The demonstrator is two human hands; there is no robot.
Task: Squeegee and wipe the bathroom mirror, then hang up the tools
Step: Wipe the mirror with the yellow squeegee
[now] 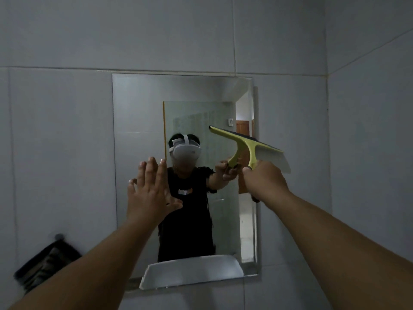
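our right grip (pixel 264 179) is wrapped tight around the handle of the yellow-green squeegee (pixel 248 148), whose blade tilts across the mirror's right edge, right of centre in the frame. our left grip (pixel 150 190) is spread flat, fingers up, over the mirror (pixel 138 121) at centre. a dark cloth (pixel 44 262) hangs on the tiled wall (pixel 58 142) at lower left.

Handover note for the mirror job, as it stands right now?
Right hand: shut on the squeegee handle, blade tilted at the mirror's right edge, mid-height.
Left hand: open, fingers spread, empty, raised at the mirror's left side; contact unclear.
Dark cloth hangs from a wall hook, lower left.
Done: cannot tell how much is squeegeed.
Left: finish squeegeeing, wipe, hang both tools.
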